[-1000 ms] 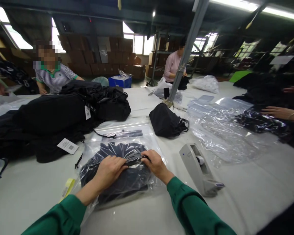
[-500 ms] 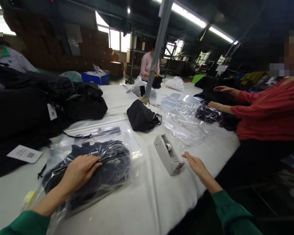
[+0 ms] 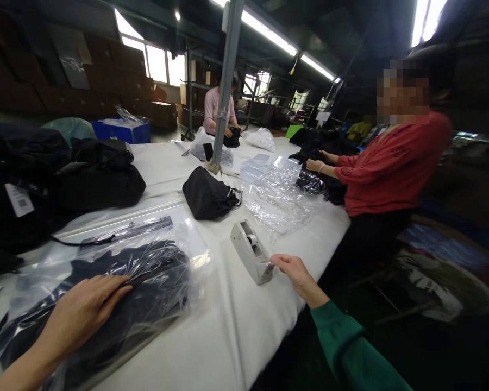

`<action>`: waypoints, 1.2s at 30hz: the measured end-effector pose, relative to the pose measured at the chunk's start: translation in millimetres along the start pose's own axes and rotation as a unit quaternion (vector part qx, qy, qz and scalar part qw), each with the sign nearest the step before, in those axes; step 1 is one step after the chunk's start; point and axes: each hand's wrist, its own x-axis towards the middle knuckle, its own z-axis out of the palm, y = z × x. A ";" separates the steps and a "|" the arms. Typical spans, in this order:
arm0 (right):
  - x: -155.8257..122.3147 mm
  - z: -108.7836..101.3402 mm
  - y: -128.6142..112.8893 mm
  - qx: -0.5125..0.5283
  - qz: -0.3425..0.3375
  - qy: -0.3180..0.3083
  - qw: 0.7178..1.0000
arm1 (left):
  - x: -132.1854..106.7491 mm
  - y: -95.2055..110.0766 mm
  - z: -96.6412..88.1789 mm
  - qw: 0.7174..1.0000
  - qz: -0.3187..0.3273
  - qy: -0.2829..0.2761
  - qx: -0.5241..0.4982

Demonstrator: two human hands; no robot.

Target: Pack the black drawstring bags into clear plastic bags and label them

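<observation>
My left hand [image 3: 83,312] lies flat, fingers stretched, on a clear plastic bag [image 3: 169,241] that holds a folded dark garment [image 3: 146,277]. My right hand [image 3: 295,270] has its fingertips pinched at the front end of a grey tape dispenser [image 3: 249,251] near the table's right edge; whether it holds tape is too small to see. Both my sleeves are green.
A small black drawstring bag [image 3: 207,196] lies beyond the dispenser, with loose clear bags [image 3: 277,195] to its right. Black garments [image 3: 65,174] are piled at left. A person in red [image 3: 387,163] works at the right edge, another in pink [image 3: 215,108] beyond a metal post [image 3: 226,81].
My right hand left the bagged garment and moved right to the tape dispenser's front end. My view swung to the right. My left hand stayed on the bag.
</observation>
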 end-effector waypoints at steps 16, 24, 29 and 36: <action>-24.1 9.2 75.3 0.036 0.086 0.089 0.992 | 14.1 15.5 -27.5 1.000 0.003 0.006 -0.016; -61.5 19.3 -2.5 -0.204 -0.137 -0.017 0.969 | 12.4 13.3 -27.9 1.000 -0.004 -0.003 -0.029; -85.8 107.6 -164.3 -0.244 -0.490 -0.360 0.756 | 12.9 13.6 -31.5 1.000 -0.005 -0.008 -0.024; -61.4 226.1 -217.4 -0.423 -0.650 -0.441 0.452 | 12.1 11.6 -31.8 1.000 -0.006 -0.002 -0.011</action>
